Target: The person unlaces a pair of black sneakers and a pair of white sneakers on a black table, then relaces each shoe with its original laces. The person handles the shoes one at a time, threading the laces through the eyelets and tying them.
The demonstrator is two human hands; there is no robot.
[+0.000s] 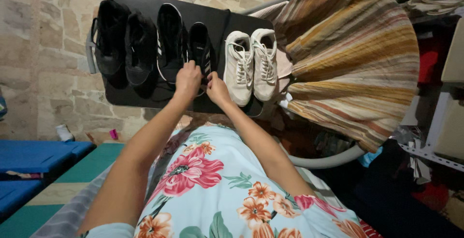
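A black table (pixel 145 98) holds three pairs of shoes in a row. At the left is an all-black pair (pixel 123 42). In the middle stands a black pair with white stripes (pixel 186 42). At the right is a white laced pair (pixel 251 64). My left hand (pixel 187 79) grips the near end of the right striped shoe (pixel 200 49). My right hand (pixel 217 89) pinches at the same shoe's near end, just left of the white pair. What lies between the fingers is hidden.
A striped brown and orange cloth (pixel 353 59) drapes over a round chair at the right. Blue mats (pixel 34 160) lie at the lower left on a stone floor (pixel 43 49). Metal shelving (pixel 435 151) with clutter stands at the right edge.
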